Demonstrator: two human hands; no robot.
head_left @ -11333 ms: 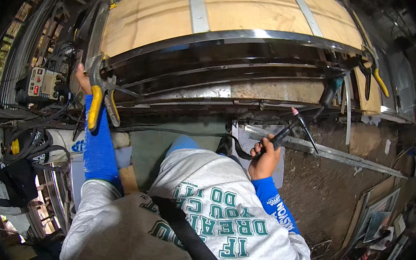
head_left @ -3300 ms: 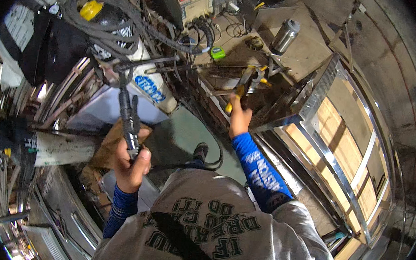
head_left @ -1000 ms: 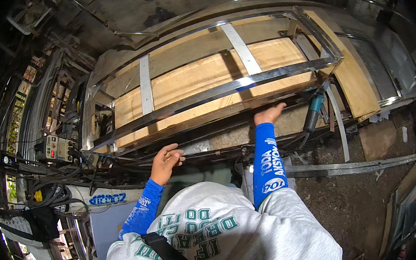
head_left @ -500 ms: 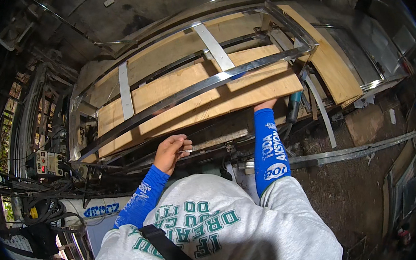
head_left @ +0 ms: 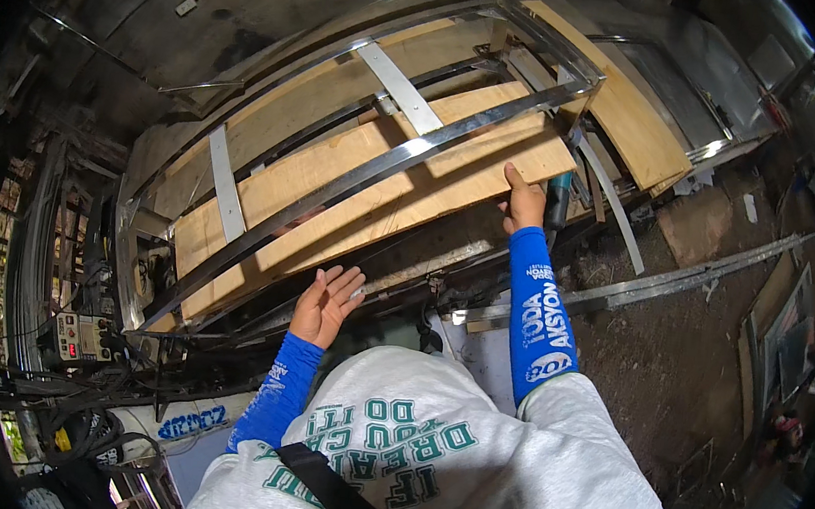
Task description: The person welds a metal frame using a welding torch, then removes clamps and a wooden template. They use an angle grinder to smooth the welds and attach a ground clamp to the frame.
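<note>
A long pale plywood board (head_left: 323,217) lies slanted inside a shiny metal frame (head_left: 272,232) across the bench. At the board's near right edge is my right hand (head_left: 526,207). Its thumb lies over the edge, and the curled fingers sit at and below it, partly hidden. My left hand (head_left: 322,307) hovers just short of the frame's near side, palm turned up, fingers spread, holding nothing. Two flat grey metal strips (head_left: 399,87) cross the top of the frame. Beside my right hand stands a teal and black power tool (head_left: 557,200), partly covered by the board.
A second plywood piece (head_left: 628,104) rests at the frame's far right. A thin curved strip (head_left: 613,206) hangs off the bench nearby. Long metal bars (head_left: 650,283) lie on the right. A control box (head_left: 85,339) with cables sits at the left.
My right hand has come out from beneath the board, its thumb now over the edge. My left fingers have gone from curled to spread. The whole view has shifted slightly.
</note>
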